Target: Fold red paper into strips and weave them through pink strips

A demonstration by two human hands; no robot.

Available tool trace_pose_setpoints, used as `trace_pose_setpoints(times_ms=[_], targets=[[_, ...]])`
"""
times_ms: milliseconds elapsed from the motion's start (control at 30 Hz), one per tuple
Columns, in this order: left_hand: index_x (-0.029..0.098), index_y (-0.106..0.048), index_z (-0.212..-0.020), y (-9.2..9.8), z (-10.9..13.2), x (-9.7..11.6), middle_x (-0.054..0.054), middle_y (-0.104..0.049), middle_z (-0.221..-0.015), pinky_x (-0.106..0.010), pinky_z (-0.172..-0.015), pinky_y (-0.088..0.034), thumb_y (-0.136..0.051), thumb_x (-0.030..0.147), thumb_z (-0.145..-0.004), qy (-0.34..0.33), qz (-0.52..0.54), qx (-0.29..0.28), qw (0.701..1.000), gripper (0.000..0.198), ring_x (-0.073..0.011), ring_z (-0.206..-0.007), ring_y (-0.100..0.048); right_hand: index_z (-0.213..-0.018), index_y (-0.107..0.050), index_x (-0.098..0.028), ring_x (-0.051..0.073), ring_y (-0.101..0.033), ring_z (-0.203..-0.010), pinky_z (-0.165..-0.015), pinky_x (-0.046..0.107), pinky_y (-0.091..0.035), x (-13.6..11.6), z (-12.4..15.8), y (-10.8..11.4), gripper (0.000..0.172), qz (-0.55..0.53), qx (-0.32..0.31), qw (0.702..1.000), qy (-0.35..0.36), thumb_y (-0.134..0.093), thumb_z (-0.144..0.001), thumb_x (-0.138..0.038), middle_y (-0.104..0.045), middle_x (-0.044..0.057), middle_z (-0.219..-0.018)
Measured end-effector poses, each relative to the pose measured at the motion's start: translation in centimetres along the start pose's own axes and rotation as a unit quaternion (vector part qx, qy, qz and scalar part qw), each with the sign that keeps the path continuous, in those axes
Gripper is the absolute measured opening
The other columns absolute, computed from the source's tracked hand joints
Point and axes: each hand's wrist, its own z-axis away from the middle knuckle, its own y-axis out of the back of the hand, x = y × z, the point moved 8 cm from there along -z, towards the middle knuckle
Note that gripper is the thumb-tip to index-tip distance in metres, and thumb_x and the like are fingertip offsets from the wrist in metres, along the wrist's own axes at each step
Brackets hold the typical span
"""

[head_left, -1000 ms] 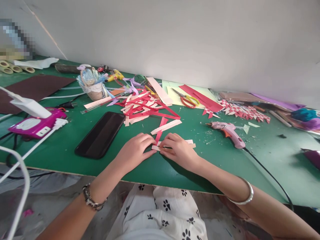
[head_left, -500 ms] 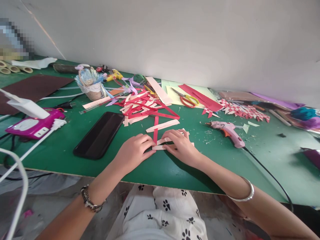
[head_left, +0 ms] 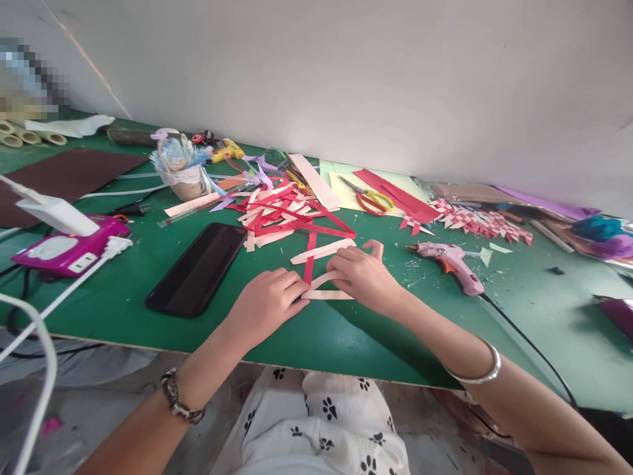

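My left hand [head_left: 271, 298] presses its fingertips on the joined ends of the paper strips at the near middle of the table. From there a red strip [head_left: 310, 258] runs away upward, and a pale pink strip [head_left: 330, 295] lies flat toward the right. My right hand [head_left: 363, 276] pinches a second pale pink strip [head_left: 322, 280] and holds it raised off the table, its far end hidden by the hand. Another pale strip [head_left: 324, 251] lies across the red one. Beyond is a heap of red and pink strips [head_left: 284, 214].
A black phone [head_left: 198, 269] lies left of my hands. To the right rests a pink glue gun [head_left: 455, 260] with its cord. Scissors [head_left: 373, 201], woven red-and-white pieces [head_left: 479, 219] and a small basket [head_left: 182, 181] stand farther back. A purple power strip [head_left: 64, 247] sits at left.
My right hand has risen slightly and lifted one pale strip off the table, uncovering more of the lower strip. My left hand stays pressed at the joined ends.
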Motion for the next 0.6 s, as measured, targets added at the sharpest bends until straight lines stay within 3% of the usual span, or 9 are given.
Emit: trace_pose_setpoints(times_ms=[133,300,467,600], targets=[[0.017,-0.06,-0.105,0.1,-0.2,0.0,-0.006,-0.061,-0.087,-0.031,-0.067,-0.047,-0.042,0.027,-0.091,0.004,0.013,-0.003,1.0,0.025,-0.0187,-0.079,-0.056,-0.083,-0.056,-0.017,0.016,-0.052,-0.073,-0.082,0.037,-0.02,-1.0,0.2,0.7,0.024,0.104,0.016,0.992,0.069,-0.035,-0.088,-0.008,-0.058,0.002,-0.075],[0.017,-0.061,-0.105,-0.3,-0.5,-0.6,-0.007,-0.059,-0.092,-0.033,-0.07,-0.049,-0.043,0.026,-0.09,0.023,0.059,-0.031,0.997,0.025,-0.0192,-0.083,-0.055,-0.087,-0.056,-0.015,0.016,-0.053,-0.069,-0.074,0.031,-0.025,-0.6,0.4,-0.4,0.022,0.174,-0.029,0.978,0.11,-0.039,-0.083,-0.003,-0.057,0.006,-0.083],[0.017,-0.062,-0.102,-0.4,-0.5,-0.6,-0.007,-0.057,-0.089,-0.033,-0.07,-0.048,-0.045,0.024,-0.089,0.025,0.06,-0.034,0.997,0.023,-0.0197,-0.082,-0.054,-0.088,-0.058,-0.016,0.015,-0.053,-0.067,-0.067,0.029,-0.026,1.3,0.3,-1.0,0.02,0.139,-0.061,0.985,0.077,-0.043,-0.082,-0.004,-0.057,0.005,-0.08],[0.016,-0.062,-0.104,-0.4,-0.4,-0.5,-0.007,-0.057,-0.089,-0.031,-0.068,-0.048,-0.043,0.024,-0.09,0.021,0.046,-0.035,0.998,0.025,-0.0191,-0.081,-0.054,-0.092,-0.058,-0.017,0.015,-0.054,-0.073,-0.068,0.029,-0.026,2.0,0.6,0.1,0.017,0.064,-0.061,0.995,0.049,-0.051,-0.079,-0.008,-0.057,0.004,-0.086]])
